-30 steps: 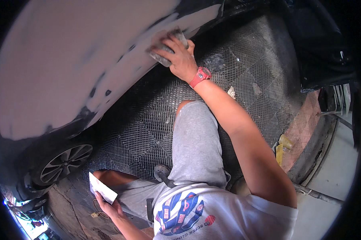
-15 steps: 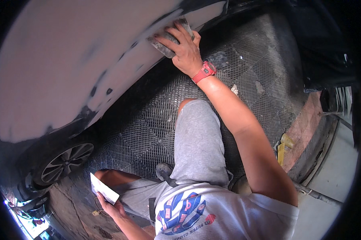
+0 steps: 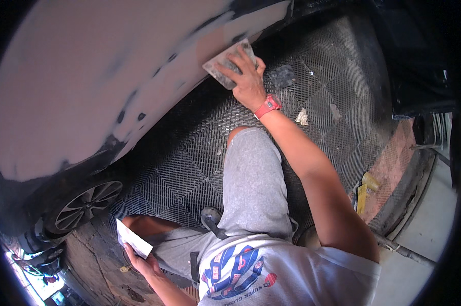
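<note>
A car body panel (image 3: 87, 76), pale pinkish-grey with dark patches, slants across the upper left. My right hand (image 3: 248, 84) wears a red watch (image 3: 269, 106) and holds a grey, smudged rectangular sheet (image 3: 223, 74) that looks like sandpaper. Its fingers lie spread over the sheet, at the panel's lower edge; I cannot tell whether the sheet touches the panel. At lower left, beside my bent knee, my left hand (image 3: 144, 261) grips a white rectangular sheet (image 3: 133, 240) by its lower edge. Its thumb and fingers are partly hidden.
Dark grid matting (image 3: 184, 168) covers the floor. On it lie a dark flat piece (image 3: 282, 76) and a crumpled pale scrap (image 3: 302, 117). A car wheel (image 3: 87, 204) is at left; a yellow strip (image 3: 361, 199) and a yellowish cup-like item (image 3: 370, 181) lie at right.
My right hand has moved down and to the right with the grey sheet, away from the panel's face to its lower edge. My left hand and the white sheet stay nearly still.
</note>
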`<state>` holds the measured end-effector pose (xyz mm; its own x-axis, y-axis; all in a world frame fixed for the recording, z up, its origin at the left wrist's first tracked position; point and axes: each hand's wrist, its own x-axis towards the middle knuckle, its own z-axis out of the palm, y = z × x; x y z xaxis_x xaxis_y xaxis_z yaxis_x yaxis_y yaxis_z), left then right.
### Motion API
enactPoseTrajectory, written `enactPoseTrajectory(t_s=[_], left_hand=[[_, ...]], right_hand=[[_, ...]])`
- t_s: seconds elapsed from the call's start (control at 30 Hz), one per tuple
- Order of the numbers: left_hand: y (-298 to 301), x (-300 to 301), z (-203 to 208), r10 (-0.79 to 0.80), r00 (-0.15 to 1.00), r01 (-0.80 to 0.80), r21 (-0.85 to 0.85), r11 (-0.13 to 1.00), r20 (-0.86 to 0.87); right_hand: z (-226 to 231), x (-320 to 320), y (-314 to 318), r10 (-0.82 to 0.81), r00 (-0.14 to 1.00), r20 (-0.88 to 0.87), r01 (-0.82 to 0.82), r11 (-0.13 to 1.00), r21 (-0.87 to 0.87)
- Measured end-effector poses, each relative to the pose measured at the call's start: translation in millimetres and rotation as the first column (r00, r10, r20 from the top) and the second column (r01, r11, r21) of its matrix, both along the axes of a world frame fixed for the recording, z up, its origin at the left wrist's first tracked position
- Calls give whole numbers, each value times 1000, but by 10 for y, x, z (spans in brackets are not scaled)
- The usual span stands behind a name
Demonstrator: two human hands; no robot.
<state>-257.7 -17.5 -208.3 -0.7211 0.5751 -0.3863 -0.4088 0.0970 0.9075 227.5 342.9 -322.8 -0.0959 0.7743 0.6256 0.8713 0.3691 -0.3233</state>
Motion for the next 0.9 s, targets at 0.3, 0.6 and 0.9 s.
enactPoseTrajectory(t_s=[0.3,0.6,0.9], left_hand=[[-33,-16,2,-14,1000,14,5,1000,-17],[-32,-45,-12,-29,1000,29,4,1000,-5],[-23,-74,-61,-30,1000,30,19,999,9]], right_hand=[[578,-110,328,13,998,-58,-3,986,168],[-118,-302,30,53,998,-23,-54,998,-12],[397,-523,144,71,994,-79,-60,988,140]])
